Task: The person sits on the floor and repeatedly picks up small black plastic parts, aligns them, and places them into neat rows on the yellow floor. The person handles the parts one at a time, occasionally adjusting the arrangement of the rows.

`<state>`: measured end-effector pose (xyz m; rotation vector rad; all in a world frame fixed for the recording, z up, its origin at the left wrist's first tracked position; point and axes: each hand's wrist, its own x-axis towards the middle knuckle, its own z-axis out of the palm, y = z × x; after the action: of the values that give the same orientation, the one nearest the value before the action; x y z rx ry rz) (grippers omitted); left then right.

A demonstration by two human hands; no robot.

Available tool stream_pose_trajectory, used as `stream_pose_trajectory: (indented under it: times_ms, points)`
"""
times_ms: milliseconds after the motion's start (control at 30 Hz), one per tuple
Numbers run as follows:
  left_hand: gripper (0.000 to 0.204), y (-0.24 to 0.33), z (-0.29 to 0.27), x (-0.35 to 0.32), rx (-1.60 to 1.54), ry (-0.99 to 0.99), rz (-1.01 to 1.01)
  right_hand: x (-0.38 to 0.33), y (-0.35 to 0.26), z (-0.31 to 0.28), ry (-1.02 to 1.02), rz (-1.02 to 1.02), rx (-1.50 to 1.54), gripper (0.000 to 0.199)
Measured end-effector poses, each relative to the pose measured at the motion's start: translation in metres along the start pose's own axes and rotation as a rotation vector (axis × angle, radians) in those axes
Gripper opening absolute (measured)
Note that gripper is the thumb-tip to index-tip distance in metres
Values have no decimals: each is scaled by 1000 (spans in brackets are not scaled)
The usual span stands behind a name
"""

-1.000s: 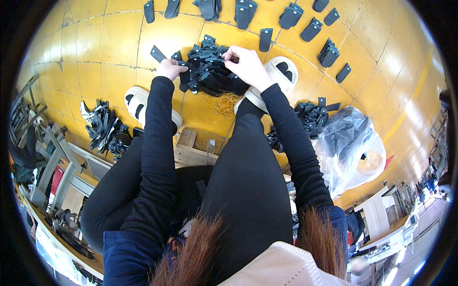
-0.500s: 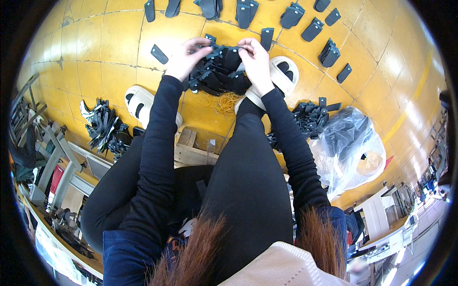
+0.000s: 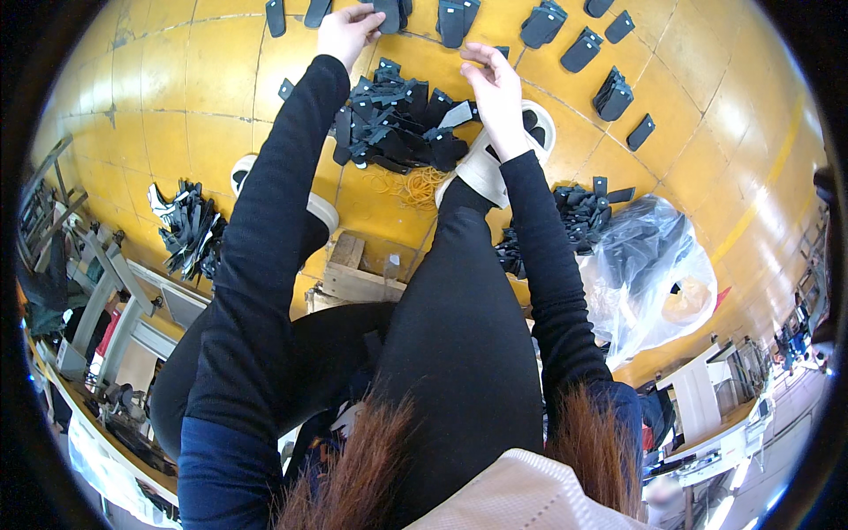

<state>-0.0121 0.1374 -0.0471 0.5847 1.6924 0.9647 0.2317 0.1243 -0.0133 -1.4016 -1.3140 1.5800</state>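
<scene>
My left hand (image 3: 347, 37) reaches to the far row of stacks. Its thumb and fingers pinch the edge of a flat dark fabric piece (image 3: 387, 18) with a rounded end, at one of the stacks. Over the right side of a loose heap of similar dark pieces (image 3: 393, 119), my right hand (image 3: 496, 87) hangs with thumb and fingers apart. Nothing shows in it. Many pieces in the heap bear small pale tags. Part of a dark piece (image 3: 502, 53) shows behind the right fingers.
Sorted stacks (image 3: 583, 50) of dark pieces stand on the yellow tiled floor. Yellow rubber bands (image 3: 415, 187) lie near my light sandal (image 3: 484, 172). Other heaps lie left (image 3: 190, 230) and right (image 3: 579, 216), beside a clear plastic bag (image 3: 654, 274). A wooden stool (image 3: 353, 269) is between my legs.
Both hands have left the heap. My left hand moved forward to a far stack; my right rose slightly to the right and opened. My right foot's sandal shifted.
</scene>
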Motion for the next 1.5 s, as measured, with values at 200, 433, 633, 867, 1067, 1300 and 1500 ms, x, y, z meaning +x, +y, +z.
stream_pose_trajectory:
  times_ms: [200,433,633,867,1067,1300,1500]
  points:
    - [36,-1,-11,19,30,45,35,-16,3,2,-84,55,-133,27]
    - [28,0,-19,-28,602,-76,371,-19,9,17,-223,-157,-448,23]
    - [23,-8,-7,-80,570,-315,75,-22,11,28,-270,-158,-533,28]
    - [20,0,-1,-108,788,-183,165,-23,15,27,-257,16,-308,18]
    - [14,-9,-14,-112,587,-51,39,-15,23,10,-111,298,-89,12]
    - [14,-16,-35,-106,509,-79,-68,-12,25,1,-170,353,-4,13]
    - [12,-13,-36,-102,582,-91,-11,-12,26,3,-175,358,-7,14]
